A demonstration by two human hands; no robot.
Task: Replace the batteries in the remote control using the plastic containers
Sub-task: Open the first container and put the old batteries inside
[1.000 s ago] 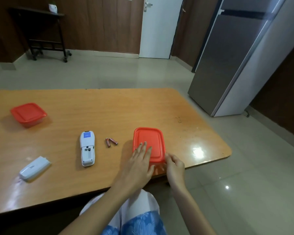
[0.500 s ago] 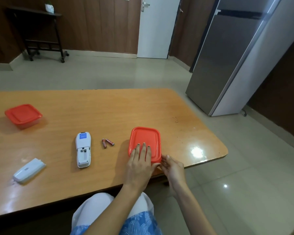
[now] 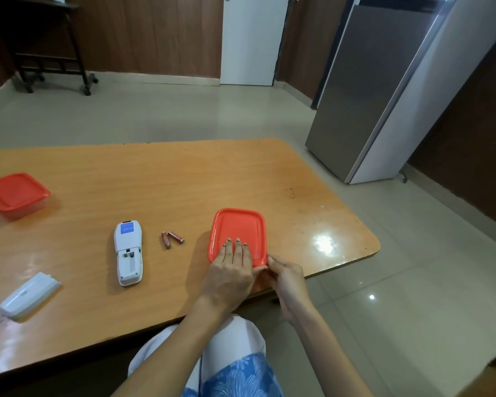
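Observation:
A red-lidded plastic container (image 3: 238, 226) sits near the table's front edge. My left hand (image 3: 232, 272) lies flat on its lid, fingers straight. My right hand (image 3: 285, 277) pinches the lid's near right corner. Two small batteries (image 3: 172, 238) lie loose on the table just left of it. The white remote (image 3: 128, 252) lies face down with its battery bay uncovered. Its white cover (image 3: 29, 295) rests apart at the far left. A second red-lidded container (image 3: 15, 194) stands closed at the table's left.
The wooden table (image 3: 161, 179) ends at a rounded right corner close to the container. A grey fridge (image 3: 384, 90) stands on the tiled floor to the right. A white door and a dark trolley are at the back wall.
My left hand has slid back a little on the lid. My right hand has closed in on the lid's near right corner. Nothing else on the table has moved.

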